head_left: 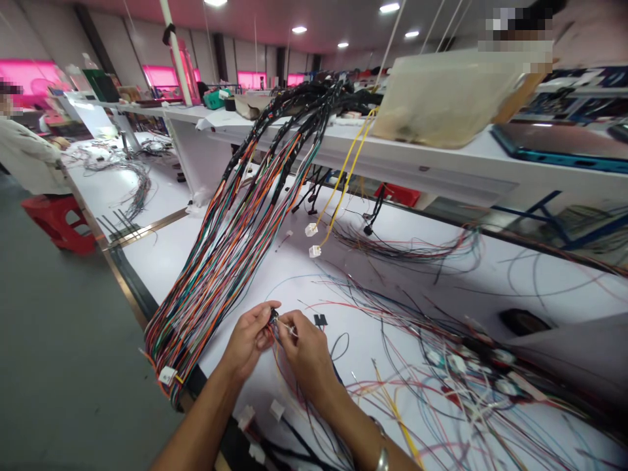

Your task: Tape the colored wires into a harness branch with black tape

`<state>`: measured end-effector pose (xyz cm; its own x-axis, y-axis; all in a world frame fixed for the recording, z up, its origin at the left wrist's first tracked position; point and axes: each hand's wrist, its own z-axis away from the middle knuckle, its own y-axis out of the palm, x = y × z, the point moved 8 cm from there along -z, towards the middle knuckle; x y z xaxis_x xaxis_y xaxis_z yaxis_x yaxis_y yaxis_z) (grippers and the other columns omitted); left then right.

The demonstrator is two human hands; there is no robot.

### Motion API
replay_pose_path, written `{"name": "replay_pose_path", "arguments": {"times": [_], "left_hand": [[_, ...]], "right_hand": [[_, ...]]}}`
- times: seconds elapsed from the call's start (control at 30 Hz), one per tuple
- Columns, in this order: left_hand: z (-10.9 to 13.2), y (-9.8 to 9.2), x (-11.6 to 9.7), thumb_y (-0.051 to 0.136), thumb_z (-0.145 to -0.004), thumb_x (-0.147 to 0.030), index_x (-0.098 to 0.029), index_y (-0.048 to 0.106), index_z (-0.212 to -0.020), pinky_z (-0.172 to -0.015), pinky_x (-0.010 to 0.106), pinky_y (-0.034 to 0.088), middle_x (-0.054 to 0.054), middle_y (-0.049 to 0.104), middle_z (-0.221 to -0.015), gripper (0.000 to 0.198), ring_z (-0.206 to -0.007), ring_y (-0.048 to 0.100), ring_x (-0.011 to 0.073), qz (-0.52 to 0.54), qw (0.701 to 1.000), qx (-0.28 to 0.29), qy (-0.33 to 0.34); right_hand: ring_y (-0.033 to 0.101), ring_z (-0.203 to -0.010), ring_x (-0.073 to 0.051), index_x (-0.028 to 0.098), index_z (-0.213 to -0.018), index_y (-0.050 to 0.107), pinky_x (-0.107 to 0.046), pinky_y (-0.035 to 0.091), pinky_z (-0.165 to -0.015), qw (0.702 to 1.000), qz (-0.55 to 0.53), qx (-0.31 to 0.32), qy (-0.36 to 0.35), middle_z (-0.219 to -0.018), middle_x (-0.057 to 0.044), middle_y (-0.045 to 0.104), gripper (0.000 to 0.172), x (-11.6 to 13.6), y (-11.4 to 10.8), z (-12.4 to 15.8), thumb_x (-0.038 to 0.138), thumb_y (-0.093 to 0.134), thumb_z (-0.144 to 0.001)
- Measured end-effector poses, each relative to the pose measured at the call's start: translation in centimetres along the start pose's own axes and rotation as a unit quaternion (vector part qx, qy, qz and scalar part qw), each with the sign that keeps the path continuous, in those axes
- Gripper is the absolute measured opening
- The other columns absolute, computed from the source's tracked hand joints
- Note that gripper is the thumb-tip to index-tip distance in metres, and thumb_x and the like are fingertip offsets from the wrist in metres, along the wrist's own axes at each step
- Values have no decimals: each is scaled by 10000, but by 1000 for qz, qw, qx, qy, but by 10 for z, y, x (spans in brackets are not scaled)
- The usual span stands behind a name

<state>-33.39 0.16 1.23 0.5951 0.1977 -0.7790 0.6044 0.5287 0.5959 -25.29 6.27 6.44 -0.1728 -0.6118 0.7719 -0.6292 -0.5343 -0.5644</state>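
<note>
Left grip: your left hand [250, 341] is curled almost shut, its fingertips pinching a small black connector [273, 318].
Right grip: your right hand [307, 358] is almost closed on thin wire ends [286, 330] right at that connector; the exact contact is too small to tell.
Long axis: the connector's axis cannot be told; it sits between your hands, closer to the left.
Bench: a black plug [320, 320] lies just beyond your right hand, and loose coloured wires [417, 399] fan out to its right.
Beyond: a long multicoloured wire harness [216, 261] rises past your left hand towards a white shelf [432, 163].
</note>
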Motion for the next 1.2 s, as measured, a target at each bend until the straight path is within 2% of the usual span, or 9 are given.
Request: {"name": "replay_pose_path", "arguments": {"times": [0.23, 0.33, 0.43, 0.57, 0.7, 0.9, 1.0, 1.1, 1.2], "left_hand": [[1, -1, 2, 678, -777, -373, -144, 651, -983, -423, 179, 197, -75, 427, -485, 309, -386, 220, 20, -19, 1000, -5, -4], [1, -4, -1, 678, -776, -365, -156, 661, -956, -406, 178, 169, -78, 404, -503, 276, -387, 206, 18, -38, 999, -13, 1], [4, -7, -9, 696, -764, -341, -163, 679, -906, -394, 176, 128, -73, 397, -533, 229, -404, 212, 17, -63, 997, -32, 22], [10, -2, -16, 715, -743, -345, -172, 704, -964, -404, 175, 158, -59, 414, -566, 281, -439, 264, 29, -130, 990, -19, 48], [12, 1, -22, 684, -760, -381, -160, 723, -915, -408, 200, 164, -55, 393, -524, 273, -435, 266, 49, -208, 974, -14, 92], [10, -7, -25, 692, -753, -362, -166, 723, -834, -408, 214, 151, -48, 419, -530, 215, -433, 257, 51, -210, 969, -49, 119], [10, -8, -27, 699, -740, -380, -163, 720, -810, -408, 211, 155, -50, 418, -522, 229, -433, 261, 51, -197, 970, -61, 127], [10, -7, -28, 712, -720, -400, -159, 714, -793, -404, 207, 157, -58, 400, -493, 251, -421, 262, 49, -181, 973, -65, 128], [10, -5, -26, 729, -704, -400, -150, 710, -767, -403, 201, 167, -60, 399, -481, 258, -419, 274, 48, -167, 976, -62, 124]], "right_hand": [[561, -582, -158, 194, -752, 468, -249, 378, -563, 997, 74, 14, -18, -672, -13, 585, 179, -1, 11, 2, 189, 381, -908], [571, -624, -160, 184, -809, 498, -250, 379, -582, 991, 114, 27, -64, -711, -23, 602, 210, 8, 6, 0, 215, 349, -954], [562, -685, -187, 184, -819, 528, -282, 356, -631, 964, 242, -12, -109, -737, -46, 610, 266, 18, -10, -3, 246, 328, -983], [535, -628, -203, 172, -760, 535, -313, 304, -615, 915, 395, -19, -82, -663, -63, 605, 257, 7, -17, -8, 193, 380, -964], [547, -603, -202, 166, -763, 545, -317, 301, -608, 910, 410, 3, -68, -641, -75, 617, 231, -8, -10, -8, 167, 406, -948], [553, -585, -207, 158, -767, 549, -332, 315, -631, 913, 403, 6, -62, -633, -87, 628, 234, -10, -9, -7, 165, 396, -944], [555, -631, -196, 167, -756, 552, -315, 340, -652, 949, 309, 20, -51, -677, -66, 632, 205, -3, -13, -8, 175, 430, -921], [552, -670, -160, 181, -793, 568, -263, 386, -648, 997, 38, 69, -15, -729, -17, 624, 144, 4, -14, -11, 199, 461, -889], [530, -624, -134, 175, -783, 578, -228, 406, -585, 983, -152, 101, 34, -685, 7, 589, 190, 7, -10, -10, 290, 469, -887]]}}
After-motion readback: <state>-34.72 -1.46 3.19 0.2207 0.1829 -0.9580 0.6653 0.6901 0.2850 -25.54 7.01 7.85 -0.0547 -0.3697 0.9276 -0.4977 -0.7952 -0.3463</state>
